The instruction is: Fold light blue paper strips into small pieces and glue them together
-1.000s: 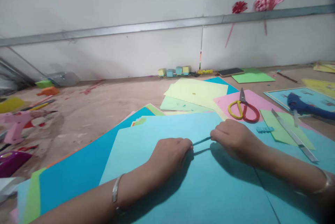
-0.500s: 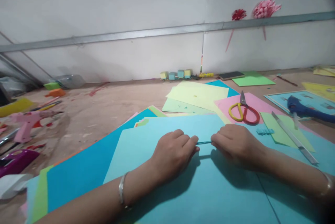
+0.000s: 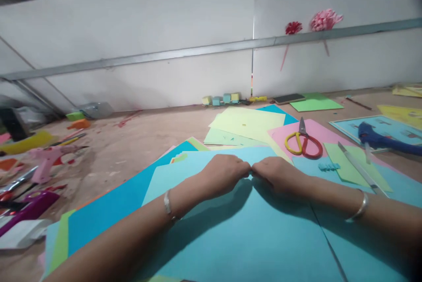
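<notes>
I note the left hand (image 3: pixel 226 175) and right hand (image 3: pixel 278 177) have drawn together above the blue paper (image 3: pixel 250 233), fingers pinched; the strip no longer shows, so hold and progress stay unverified.

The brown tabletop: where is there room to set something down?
Mainly the patch between the pink glue gun and the dark blue sheet, running toward the wall. It's crowded beyond the right forearm: scissors, craft knife, blue tool.

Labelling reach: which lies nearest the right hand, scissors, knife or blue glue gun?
The scissors, one handle yellow, one red; the knife and blue glue gun lie farther from the right hand.
</notes>
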Available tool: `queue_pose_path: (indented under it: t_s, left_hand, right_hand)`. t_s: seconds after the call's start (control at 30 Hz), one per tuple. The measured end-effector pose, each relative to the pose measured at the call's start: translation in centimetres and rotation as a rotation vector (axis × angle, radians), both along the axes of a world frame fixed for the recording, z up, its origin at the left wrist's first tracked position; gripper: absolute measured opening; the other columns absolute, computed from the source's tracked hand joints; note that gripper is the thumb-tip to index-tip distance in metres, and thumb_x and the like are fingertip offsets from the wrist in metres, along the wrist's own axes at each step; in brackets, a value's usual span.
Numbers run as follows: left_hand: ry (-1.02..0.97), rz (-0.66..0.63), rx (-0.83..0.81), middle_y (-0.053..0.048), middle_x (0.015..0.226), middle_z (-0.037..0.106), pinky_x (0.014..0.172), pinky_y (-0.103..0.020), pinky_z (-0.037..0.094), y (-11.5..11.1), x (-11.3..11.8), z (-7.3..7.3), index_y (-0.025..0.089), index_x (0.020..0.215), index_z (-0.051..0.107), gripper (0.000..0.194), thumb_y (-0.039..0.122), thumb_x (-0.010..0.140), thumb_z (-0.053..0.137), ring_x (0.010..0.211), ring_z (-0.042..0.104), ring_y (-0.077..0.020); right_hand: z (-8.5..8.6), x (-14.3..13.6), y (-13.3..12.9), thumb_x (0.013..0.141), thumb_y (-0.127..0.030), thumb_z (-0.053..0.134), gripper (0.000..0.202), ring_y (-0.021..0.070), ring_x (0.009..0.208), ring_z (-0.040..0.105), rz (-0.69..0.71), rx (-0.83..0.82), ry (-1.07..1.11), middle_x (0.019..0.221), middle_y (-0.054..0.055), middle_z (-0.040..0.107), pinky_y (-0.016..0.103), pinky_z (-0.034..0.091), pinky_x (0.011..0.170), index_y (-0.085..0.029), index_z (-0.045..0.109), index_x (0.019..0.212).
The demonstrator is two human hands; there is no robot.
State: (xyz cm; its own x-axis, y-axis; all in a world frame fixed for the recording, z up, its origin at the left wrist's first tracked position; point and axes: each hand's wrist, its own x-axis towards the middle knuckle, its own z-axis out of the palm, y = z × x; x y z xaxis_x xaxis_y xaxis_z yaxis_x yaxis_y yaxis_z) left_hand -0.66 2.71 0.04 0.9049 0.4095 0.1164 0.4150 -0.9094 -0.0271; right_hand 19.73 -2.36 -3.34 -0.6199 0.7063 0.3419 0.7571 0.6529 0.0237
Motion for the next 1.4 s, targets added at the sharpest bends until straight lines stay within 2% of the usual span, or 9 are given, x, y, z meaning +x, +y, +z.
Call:
queue_pose_path:
  t_s: [0.13, 0.33, 0.53, 0.73, 0.83, 0.93, 1.13, 1.23, 1.4]
  left_hand:
    - [-0.007, -0.018, -0.16, -0.005, 0.077, 0.072, 0.058, -0.024, 0.039, 0.4, -1.0, -1.3, 0.017, 0.093, 0.068, 0.02, 0.015, 0.091, 0.049, 0.067, 0.062, -0.0168]
    - [-0.3, -0.011, -0.316, -0.006, 0.071, 0.071, 0.062, -0.025, 0.042, 2.1, -1.2, -2.4, 0.015, 0.089, 0.069, 0.025, 0.019, 0.092, 0.044, 0.064, 0.061, -0.0157]
    - [-0.806, 0.266, -0.713, -0.001, 0.06, 0.068, 0.056, -0.024, 0.044, 2.8, -1.1, -2.2, 0.017, 0.068, 0.067, 0.016, 0.027, 0.08, 0.064, 0.054, 0.057, -0.0118]
    - [-1.038, 0.379, -0.868, -0.002, 0.06, 0.065, 0.049, -0.023, 0.044, 2.8, -0.4, -3.0, 0.013, 0.086, 0.068, 0.024, 0.037, 0.083, 0.061, 0.054, 0.06, -0.0125]
    - [-1.073, 0.369, -0.964, 0.002, 0.059, 0.061, 0.048, -0.021, 0.041, 2.3, -0.4, -2.8, 0.013, 0.101, 0.067, 0.029, 0.037, 0.083, 0.063, 0.054, 0.061, -0.0111]
    - [-1.054, 0.346, -1.047, 0.004, 0.056, 0.058, 0.046, -0.02, 0.038, 1.7, -0.8, -2.4, 0.013, 0.102, 0.067, 0.03, 0.034, 0.081, 0.067, 0.052, 0.061, -0.0104]
    - [-0.984, 0.262, -1.213, 0.003, 0.056, 0.06, 0.046, -0.02, 0.037, 0.4, -1.0, -2.0, 0.013, 0.098, 0.07, 0.033, 0.037, 0.075, 0.075, 0.048, 0.057, -0.009]
    - [-0.926, 0.191, -1.356, 0.004, 0.058, 0.059, 0.047, -0.02, 0.038, -0.4, -0.6, -2.0, 0.013, 0.095, 0.071, 0.035, 0.04, 0.073, 0.078, 0.048, 0.055, -0.0071]
    - [-0.861, 0.193, -1.449, 0.004, 0.057, 0.06, 0.044, -0.018, 0.035, -1.2, -0.2, -2.2, 0.012, 0.094, 0.07, 0.034, 0.037, 0.073, 0.079, 0.044, 0.053, -0.0054]
  right_hand:
    - [-1.6, 0.9, -1.1, 0.083, -0.006, 0.041, 0.023, 0.0169, 0.061, 0.045, 0.028, -0.022, 0.058, 0.067, 0.007, 0.06, 0.029, 0.028, 0.061, -0.014, 0.062, 0.082]
    - [-1.5, 1.5, -0.5, 0.085, -0.009, 0.043, 0.021, 0.0167, 0.058, 0.048, -0.065, -0.124, 0.181, 0.068, 0.006, 0.062, 0.028, 0.027, 0.059, -0.014, 0.063, 0.089]
    - [-0.5, 1.5, 0.0, 0.092, -0.015, 0.04, 0.023, 0.0148, 0.063, 0.058, -0.056, -0.284, 0.374, 0.076, 0.005, 0.068, 0.024, 0.038, 0.06, -0.015, 0.063, 0.09]
    - [0.5, 0.6, -0.1, 0.095, -0.022, 0.039, 0.029, 0.011, 0.053, 0.047, -0.079, -0.478, 0.623, 0.061, -0.002, 0.056, 0.023, 0.037, 0.052, -0.013, 0.067, 0.096]
    - [0.7, 0.6, -0.7, 0.094, -0.024, 0.04, 0.039, 0.0105, 0.049, 0.041, -0.096, -0.632, 0.787, 0.053, -0.006, 0.047, 0.023, 0.035, 0.05, -0.009, 0.057, 0.126]
    - [1.3, 0.7, -1.7, 0.094, -0.029, 0.044, 0.046, 0.0108, 0.05, 0.043, 0.0, -0.811, 0.901, 0.055, -0.006, 0.051, 0.024, 0.037, 0.052, -0.01, 0.05, 0.136]
    - [2.8, 0.6, -3.4, 0.082, -0.02, 0.048, 0.045, 0.021, 0.084, 0.066, 0.42, -1.317, 0.998, 0.095, 0.011, 0.071, 0.04, 0.05, 0.076, -0.016, 0.051, 0.126]
    - [2.6, 0.5, -3.4, 0.086, -0.016, 0.051, 0.036, 0.0189, 0.084, 0.067, 0.373, -1.228, 0.977, 0.094, 0.009, 0.072, 0.038, 0.052, 0.077, -0.018, 0.053, 0.123]
    - [1.2, 0.6, -2.3, 0.096, -0.02, 0.054, 0.019, 0.0152, 0.081, 0.068, 0.428, -0.656, 0.8, 0.088, 0.009, 0.073, 0.029, 0.053, 0.075, -0.014, 0.071, 0.094]
